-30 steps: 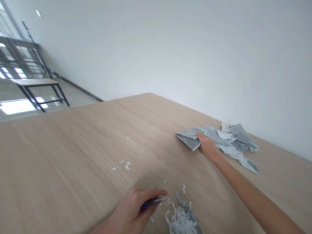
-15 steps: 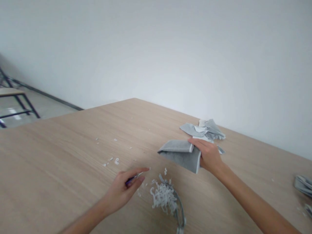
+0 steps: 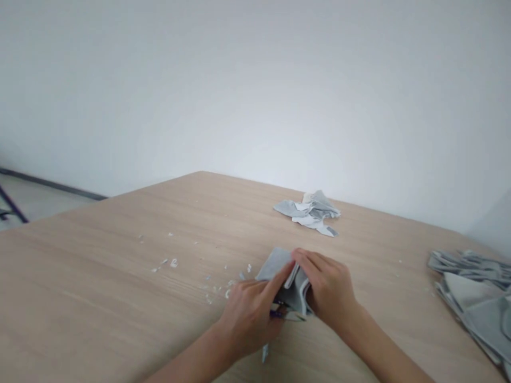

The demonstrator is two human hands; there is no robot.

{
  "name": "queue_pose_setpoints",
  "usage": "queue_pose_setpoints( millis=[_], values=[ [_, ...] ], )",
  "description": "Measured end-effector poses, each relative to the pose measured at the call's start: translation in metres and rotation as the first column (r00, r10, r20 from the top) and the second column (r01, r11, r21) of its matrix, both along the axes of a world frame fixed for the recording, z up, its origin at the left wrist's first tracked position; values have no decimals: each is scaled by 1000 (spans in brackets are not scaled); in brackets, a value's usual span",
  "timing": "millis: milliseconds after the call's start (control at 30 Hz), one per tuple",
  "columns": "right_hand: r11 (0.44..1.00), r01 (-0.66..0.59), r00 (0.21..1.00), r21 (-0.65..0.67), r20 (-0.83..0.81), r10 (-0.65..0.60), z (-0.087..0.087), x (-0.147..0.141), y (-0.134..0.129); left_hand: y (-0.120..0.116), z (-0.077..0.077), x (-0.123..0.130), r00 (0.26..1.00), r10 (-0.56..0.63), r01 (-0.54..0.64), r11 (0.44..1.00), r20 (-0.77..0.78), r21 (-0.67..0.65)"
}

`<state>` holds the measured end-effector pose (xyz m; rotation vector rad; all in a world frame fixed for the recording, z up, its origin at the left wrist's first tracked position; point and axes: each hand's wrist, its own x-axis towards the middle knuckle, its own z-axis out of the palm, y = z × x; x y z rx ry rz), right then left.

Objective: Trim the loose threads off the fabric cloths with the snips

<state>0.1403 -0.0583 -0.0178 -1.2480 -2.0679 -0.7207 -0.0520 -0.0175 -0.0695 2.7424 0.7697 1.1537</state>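
Note:
A folded grey cloth piece with white edges is held above the table between both hands. My right hand is closed on its right side, thumb and fingers pinching the edge. My left hand is closed around small purple-handled thread snips, whose metal tip points right beneath the cloth. The left thumb and fingers also press on the cloth near its fold. My fingers hide part of the snips and the cloth's underside. White thread scraps lie just beyond my left hand.
A crumpled heap of grey and white cloth lies towards the wall. Stacked grey cloth pieces sit at the right side of the table. More scraps are scattered at left. A dark chair leg shows at far left.
My hands have come together; the left, with the snips, now meets the cloth. The cloth has moved nearer and lower. My view has turned right, showing more of the stacked pieces.

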Motion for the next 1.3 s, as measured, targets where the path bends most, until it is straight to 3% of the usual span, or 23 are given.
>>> queue_pose_setpoints(
  millis=[233,333,433,500,600,667,733,833,967,1133,1300],
  values=[
    [999,37,991,28,-128,-34,-28,34,-31,-2,-6,5,967,-189,183,982,171,49],
    [1000,18,988,23,-154,-14,-36,40,-37,-1,-9,8,961,-177,170,984,214,50],
    [994,-76,953,-73,-300,50,-45,44,-40,-3,-7,6,954,-127,114,991,271,63],
    [964,-175,902,-200,-425,75,-54,48,-42,-5,-5,3,948,-94,76,995,303,70],
    [873,-297,834,-386,-550,40,-71,57,-46,-6,-2,-2,939,-29,1,997,344,81],
    [826,-377,767,-420,-641,24,-81,64,-48,-5,-2,-6,941,-26,-4,996,337,88],
    [812,-447,689,-376,-724,44,-85,71,-50,-3,-2,-12,951,-93,64,992,294,107],
    [861,-450,612,-237,-784,104,-78,79,-52,4,-3,-22,956,-174,147,981,237,127],
    [931,-354,562,-93,-816,133,-54,80,-59,13,-8,-31,955,-145,127,988,259,83],
    [924,-381,681,21,-670,296,-32,78,-77,24,-23,-37,959,-43,66,995,279,-76],
    [909,-416,732,20,-586,348,-24,81,-87,35,-35,-35,969,32,55,939,246,-339]
  ],
)
